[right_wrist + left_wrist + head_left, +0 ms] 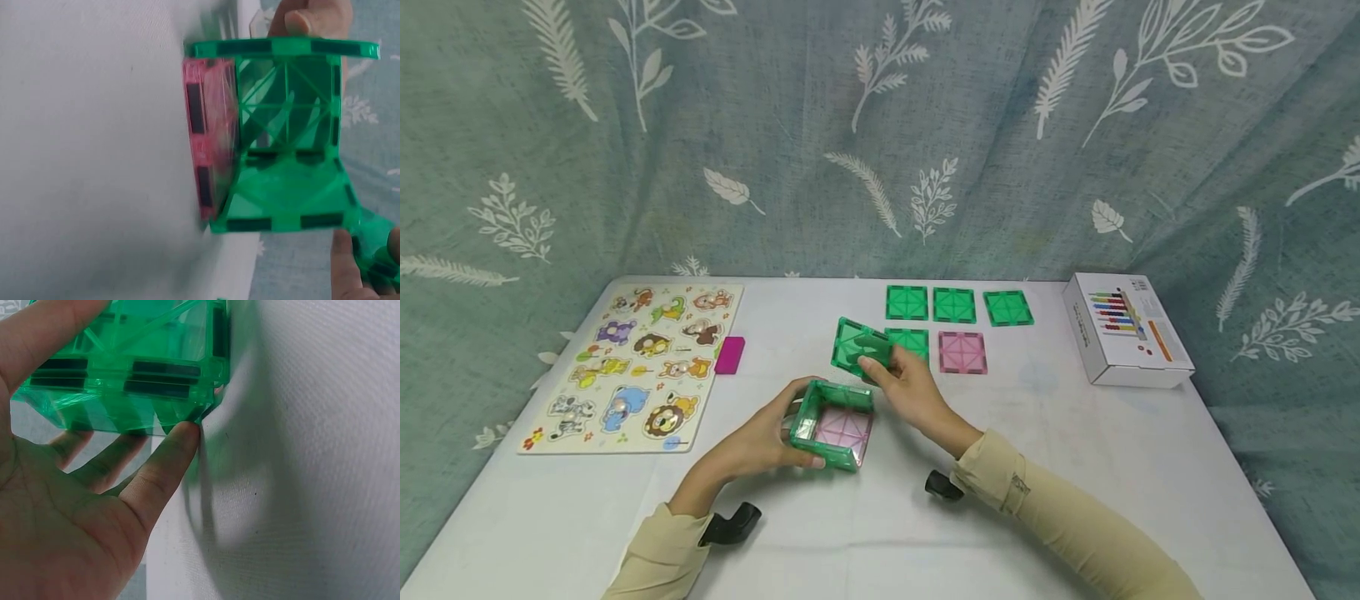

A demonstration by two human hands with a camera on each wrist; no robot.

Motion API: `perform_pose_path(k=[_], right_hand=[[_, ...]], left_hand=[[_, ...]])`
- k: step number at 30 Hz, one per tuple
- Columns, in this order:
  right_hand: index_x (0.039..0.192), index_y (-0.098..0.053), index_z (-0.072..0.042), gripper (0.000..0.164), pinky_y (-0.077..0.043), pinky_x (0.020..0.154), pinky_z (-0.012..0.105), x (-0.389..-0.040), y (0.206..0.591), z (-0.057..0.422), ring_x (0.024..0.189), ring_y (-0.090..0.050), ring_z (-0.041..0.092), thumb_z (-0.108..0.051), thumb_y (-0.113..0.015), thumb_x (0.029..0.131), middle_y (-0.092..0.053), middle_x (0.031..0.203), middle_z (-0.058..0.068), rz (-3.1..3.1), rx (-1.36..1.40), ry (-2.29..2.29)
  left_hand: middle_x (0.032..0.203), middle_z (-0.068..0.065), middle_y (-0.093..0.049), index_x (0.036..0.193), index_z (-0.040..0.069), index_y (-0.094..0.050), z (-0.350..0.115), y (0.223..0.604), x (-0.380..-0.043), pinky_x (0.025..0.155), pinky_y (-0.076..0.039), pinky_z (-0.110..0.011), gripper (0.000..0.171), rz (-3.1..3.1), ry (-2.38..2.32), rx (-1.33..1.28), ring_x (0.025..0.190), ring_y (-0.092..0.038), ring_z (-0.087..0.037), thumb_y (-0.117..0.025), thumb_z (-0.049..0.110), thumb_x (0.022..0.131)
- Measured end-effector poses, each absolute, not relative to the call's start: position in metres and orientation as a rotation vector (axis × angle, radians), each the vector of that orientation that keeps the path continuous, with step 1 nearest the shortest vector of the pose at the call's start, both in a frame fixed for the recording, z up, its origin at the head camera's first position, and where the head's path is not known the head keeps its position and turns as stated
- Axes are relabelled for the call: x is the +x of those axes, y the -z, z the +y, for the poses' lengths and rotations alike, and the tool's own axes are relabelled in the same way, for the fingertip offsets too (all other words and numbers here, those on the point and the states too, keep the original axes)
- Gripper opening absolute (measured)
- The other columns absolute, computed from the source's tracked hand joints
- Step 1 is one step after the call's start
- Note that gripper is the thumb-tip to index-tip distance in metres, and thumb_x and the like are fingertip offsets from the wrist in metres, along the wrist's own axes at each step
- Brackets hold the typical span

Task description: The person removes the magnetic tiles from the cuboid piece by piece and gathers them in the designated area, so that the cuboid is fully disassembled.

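Note:
My left hand (760, 437) grips a small box of translucent green magnetic tiles (112, 394), thumb on the front wall and fingers about the left and back. Green tiles stand at left, back and front around a pink magnetic tile (842, 429) as floor; the right side has no wall, as the right wrist view shows. Just behind the box, my right hand (917, 396) pinches another green magnetic tile (852, 340), tilted above the table. In the right wrist view that tile is partly cut off at the lower right, close to the back wall's corner.
Beyond lie several flat green tiles (954, 305) and a pink tile (962, 352). An animal peg puzzle board (700, 387) lies at left, with a magenta block (730, 355) by its edge. A white printed box (1127, 329) stands at right. Black wrist mounts (943, 486) hang below the sleeves.

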State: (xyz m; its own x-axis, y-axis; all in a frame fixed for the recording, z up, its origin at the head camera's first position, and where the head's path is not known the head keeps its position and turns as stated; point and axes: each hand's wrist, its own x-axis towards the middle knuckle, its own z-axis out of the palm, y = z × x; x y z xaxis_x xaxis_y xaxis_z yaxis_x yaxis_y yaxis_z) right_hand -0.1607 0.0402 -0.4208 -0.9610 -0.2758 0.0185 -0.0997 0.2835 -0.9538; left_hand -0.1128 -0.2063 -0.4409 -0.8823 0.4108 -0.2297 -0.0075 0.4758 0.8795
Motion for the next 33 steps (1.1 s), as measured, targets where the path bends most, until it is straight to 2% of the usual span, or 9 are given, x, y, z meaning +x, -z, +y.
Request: perform_pose_path(k=[2, 4, 7, 9, 15, 17, 22, 27, 33], right_hand=[[0.100, -0.061, -0.007, 0.022, -0.035, 0.057, 0.023, -0.162, 0.421, 0.044, 0.066, -0.043, 0.010, -0.029, -0.062, 0.100, -0.065, 0.080, 0.003, 2.398, -0.305, 1.792], [0.104, -0.062, -0.005, 0.020, -0.043, 0.058, 0.022, -0.164, 0.422, 0.048, 0.068, -0.052, 0.008, -0.025, -0.063, 0.100, -0.071, 0.086, 0.010, 2.372, -0.275, 1.844], [0.117, -0.062, -0.004, 0.023, -0.060, 0.074, 0.024, -0.166, 0.425, 0.056, 0.090, -0.072, 0.014, -0.019, -0.063, 0.100, -0.075, 0.108, 0.017, 2.298, -0.243, 1.939], [0.123, -0.061, -0.005, 0.027, -0.062, 0.085, 0.029, -0.166, 0.428, 0.062, 0.103, -0.074, 0.019, -0.017, -0.064, 0.099, -0.074, 0.116, 0.017, 2.261, -0.221, 1.979], [0.120, -0.058, -0.003, 0.027, -0.059, 0.073, 0.026, -0.167, 0.435, 0.082, 0.080, -0.066, 0.008, -0.018, -0.065, 0.099, -0.073, 0.099, 0.015, 2.326, -0.151, 1.953], [0.131, -0.051, 0.001, 0.040, -0.059, 0.070, 0.025, -0.168, 0.437, 0.090, 0.078, -0.064, 0.008, -0.017, -0.064, 0.099, -0.069, 0.094, 0.015, 2.337, -0.120, 1.952], [0.158, -0.021, -0.001, 0.072, -0.063, 0.073, 0.031, -0.172, 0.441, 0.113, 0.096, -0.073, 0.028, -0.015, -0.062, 0.100, -0.069, 0.111, 0.026, 2.337, -0.094, 1.978], [0.158, -0.025, -0.010, 0.068, -0.062, 0.085, 0.046, -0.178, 0.440, 0.136, 0.097, -0.074, 0.032, -0.013, -0.062, 0.100, -0.066, 0.124, 0.029, 2.355, -0.058, 2.008], [0.160, -0.022, -0.015, 0.073, -0.062, 0.081, 0.036, -0.181, 0.441, 0.160, 0.092, -0.076, 0.029, -0.022, -0.063, 0.100, -0.068, 0.123, 0.027, 2.491, 0.043, 1.900]], left_hand=[[0.154, -0.018, -0.041, 0.153, 0.028, -0.027, -0.206, 0.441, -0.113, 0.111, -0.043, -0.061, 0.106, 2.328, -1.380, 0.345, 0.145, -0.035, -0.048, -0.093, 0.022, 0.070], [0.154, -0.017, -0.042, 0.152, 0.029, -0.028, -0.206, 0.440, -0.112, 0.112, -0.039, -0.064, 0.106, 2.347, -1.369, 0.357, 0.145, -0.035, -0.047, -0.093, 0.023, 0.069], [0.154, -0.015, -0.043, 0.153, 0.029, -0.028, -0.206, 0.440, -0.112, 0.113, -0.035, -0.066, 0.105, 2.364, -1.361, 0.369, 0.146, -0.034, -0.047, -0.093, 0.023, 0.069], [0.154, -0.015, -0.043, 0.153, 0.028, -0.028, -0.206, 0.440, -0.112, 0.114, -0.034, -0.066, 0.106, 2.367, -1.358, 0.368, 0.146, -0.034, -0.046, -0.093, 0.023, 0.069], [0.153, -0.016, -0.043, 0.153, 0.028, -0.028, -0.206, 0.440, -0.112, 0.114, -0.036, -0.064, 0.107, 2.357, -1.365, 0.356, 0.144, -0.037, -0.045, -0.093, 0.023, 0.069], [0.153, -0.016, -0.042, 0.153, 0.028, -0.027, -0.206, 0.440, -0.112, 0.114, -0.036, -0.065, 0.107, 2.355, -1.364, 0.354, 0.144, -0.036, -0.045, -0.093, 0.024, 0.069], [0.155, -0.015, -0.041, 0.153, 0.030, -0.027, -0.206, 0.440, -0.111, 0.115, -0.035, -0.065, 0.107, 2.345, -1.372, 0.354, 0.146, -0.034, -0.046, -0.093, 0.024, 0.069], [0.154, -0.014, -0.042, 0.153, 0.030, -0.027, -0.206, 0.440, -0.112, 0.115, -0.031, -0.067, 0.106, 2.351, -1.367, 0.361, 0.146, -0.035, -0.044, -0.092, 0.023, 0.070], [0.153, -0.014, -0.043, 0.154, 0.030, -0.027, -0.206, 0.440, -0.111, 0.116, -0.031, -0.067, 0.107, 2.346, -1.372, 0.354, 0.144, -0.036, -0.043, -0.092, 0.023, 0.070]])
